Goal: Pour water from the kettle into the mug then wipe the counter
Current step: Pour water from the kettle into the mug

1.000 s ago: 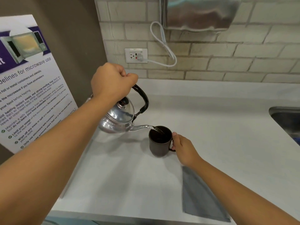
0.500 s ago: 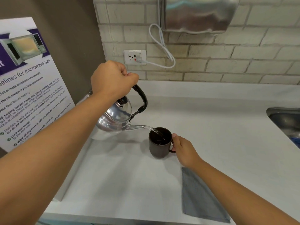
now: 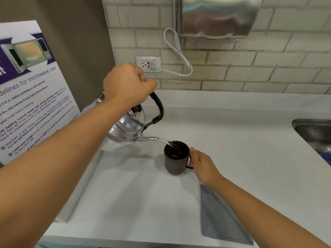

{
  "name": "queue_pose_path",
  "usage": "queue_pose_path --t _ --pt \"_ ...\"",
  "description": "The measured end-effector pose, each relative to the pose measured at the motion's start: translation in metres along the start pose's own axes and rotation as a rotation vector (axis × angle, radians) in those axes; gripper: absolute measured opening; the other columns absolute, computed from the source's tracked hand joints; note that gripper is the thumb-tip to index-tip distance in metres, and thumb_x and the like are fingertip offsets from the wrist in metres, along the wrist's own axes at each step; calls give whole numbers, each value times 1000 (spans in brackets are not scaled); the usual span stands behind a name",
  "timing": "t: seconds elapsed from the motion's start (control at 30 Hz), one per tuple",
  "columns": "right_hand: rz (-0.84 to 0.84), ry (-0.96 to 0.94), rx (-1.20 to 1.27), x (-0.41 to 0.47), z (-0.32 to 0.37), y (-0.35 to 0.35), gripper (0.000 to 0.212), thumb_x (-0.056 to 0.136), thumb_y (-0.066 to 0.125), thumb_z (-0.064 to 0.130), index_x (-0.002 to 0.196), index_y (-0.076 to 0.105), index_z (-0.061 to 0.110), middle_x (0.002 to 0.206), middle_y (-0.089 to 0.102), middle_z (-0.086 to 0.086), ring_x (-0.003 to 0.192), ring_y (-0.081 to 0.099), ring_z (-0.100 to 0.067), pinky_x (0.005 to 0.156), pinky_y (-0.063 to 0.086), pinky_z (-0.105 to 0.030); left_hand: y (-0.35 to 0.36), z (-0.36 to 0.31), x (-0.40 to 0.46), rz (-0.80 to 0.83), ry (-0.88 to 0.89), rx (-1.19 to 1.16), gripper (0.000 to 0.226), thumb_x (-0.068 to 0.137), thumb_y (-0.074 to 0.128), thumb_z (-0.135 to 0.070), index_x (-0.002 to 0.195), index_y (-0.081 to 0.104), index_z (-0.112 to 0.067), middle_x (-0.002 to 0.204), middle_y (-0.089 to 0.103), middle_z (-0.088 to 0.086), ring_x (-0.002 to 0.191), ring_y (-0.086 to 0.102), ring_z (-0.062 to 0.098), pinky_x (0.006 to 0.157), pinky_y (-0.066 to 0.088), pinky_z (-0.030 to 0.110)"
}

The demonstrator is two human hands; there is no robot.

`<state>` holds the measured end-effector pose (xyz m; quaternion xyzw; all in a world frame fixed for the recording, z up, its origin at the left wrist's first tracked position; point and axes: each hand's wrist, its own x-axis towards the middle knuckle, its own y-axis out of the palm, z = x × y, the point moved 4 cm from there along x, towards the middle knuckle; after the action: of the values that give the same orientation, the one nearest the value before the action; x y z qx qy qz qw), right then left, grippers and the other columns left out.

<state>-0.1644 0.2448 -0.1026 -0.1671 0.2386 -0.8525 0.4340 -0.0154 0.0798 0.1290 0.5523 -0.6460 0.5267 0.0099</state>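
Note:
My left hand (image 3: 128, 84) grips the black handle of a shiny steel kettle (image 3: 128, 128), which is tilted to the right above the white counter (image 3: 241, 158). A thin stream of water runs from its spout into a dark brown mug (image 3: 176, 158) standing on the counter. My right hand (image 3: 202, 163) holds the mug's handle on its right side. A grey cloth (image 3: 220, 217) lies flat near the counter's front edge, partly under my right forearm.
A steel sink (image 3: 315, 133) is set into the counter at the right edge. On the brick wall hang a metal dispenser (image 3: 215, 17) and a socket (image 3: 148, 64) with a white cable. A microwave-guidelines poster (image 3: 26, 97) stands at the left.
The kettle has stayed tilted over the mug and the water keeps flowing. Both hands hold their places; only the camera has shifted slightly.

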Motion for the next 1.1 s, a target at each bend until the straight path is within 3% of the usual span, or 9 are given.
queue_pose_path --t 0.27,0.47,0.6,0.73,0.83,0.93,1.1 --pt "-2 1 8 0 0 0 50 99 22 41 57 38 20 56 44 6 56 46 -9 64 42 -26 7 8 -2 -8 -20 -53 24 66 57 -27 47 49 -14 46 48 -3 49 44 18 51 36 22" --pt "-19 10 13 0 -2 0 50 99 23 41 56 38 21 56 46 7 57 48 -9 58 40 -13 15 23 -9 -24 -83 -141 26 65 58 -28 46 49 -14 42 43 -4 44 40 14 49 34 20" --pt "-16 17 25 -1 -1 0 50 99 23 41 55 38 22 56 46 6 56 46 -10 65 43 -27 19 34 -11 -44 -130 -227 29 63 59 -27 42 44 -14 38 38 -4 41 36 12 48 36 21" --pt "-12 24 29 -2 2 0 50 99 24 40 55 37 22 56 45 6 56 44 -9 65 42 -28 25 47 -14 -60 -197 -333 35 62 61 -26 37 39 -15 31 33 -7 34 31 7 49 33 21" --pt "-10 50 29 -3 2 -1 49 99 24 41 59 38 17 59 46 3 57 43 -10 61 38 -26 28 57 -16 -49 -277 -415 34 62 61 -27 35 43 -17 29 31 -8 31 29 7 49 32 21" --pt "-13 64 60 -3 2 -1 48 99 25 39 59 40 16 59 47 4 52 45 -2 55 37 -14 31 68 -18 -49 -364 -485 39 63 62 -25 32 40 -20 27 27 -10 30 26 6 48 31 21" --pt "23 134 180 -1 2 -5 44 99 33 33 68 53 8 68 59 -2 52 55 4 55 41 -5 34 84 -19 -73 -471 -576 41 66 62 -21 35 34 -19 28 21 -10 31 21 8 45 31 18"
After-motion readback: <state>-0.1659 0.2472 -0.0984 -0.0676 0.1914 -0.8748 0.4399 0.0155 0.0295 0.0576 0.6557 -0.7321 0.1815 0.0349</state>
